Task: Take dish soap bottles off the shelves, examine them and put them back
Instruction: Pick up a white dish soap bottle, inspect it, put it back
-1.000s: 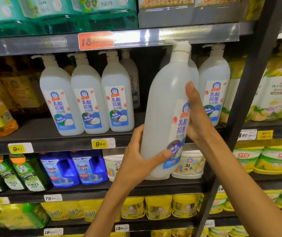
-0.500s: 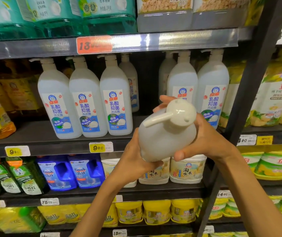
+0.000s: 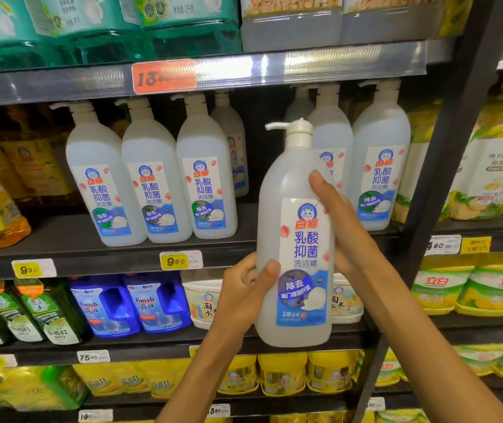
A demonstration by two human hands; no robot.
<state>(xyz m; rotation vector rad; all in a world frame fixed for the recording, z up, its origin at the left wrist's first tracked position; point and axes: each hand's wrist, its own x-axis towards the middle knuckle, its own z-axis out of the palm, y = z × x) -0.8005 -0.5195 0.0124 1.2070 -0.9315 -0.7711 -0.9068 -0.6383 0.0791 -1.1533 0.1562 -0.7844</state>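
While we hold the bottle [image 3: 296, 239] upright, left hand [image 3: 244, 288] low, right hand [image 3: 341, 227] higher, both wrapped closed round it, its shelf gap [image 3: 262, 166] lies just behind.

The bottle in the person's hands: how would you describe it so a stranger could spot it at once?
Look at the dark shelf lined with white pump bottles above yellow price tags. In front of its right half, off the shelf, a white pump bottle is held upright, its label facing the camera, between the left hand and the right hand. Unlike its identical neighbours, it stands on nothing.
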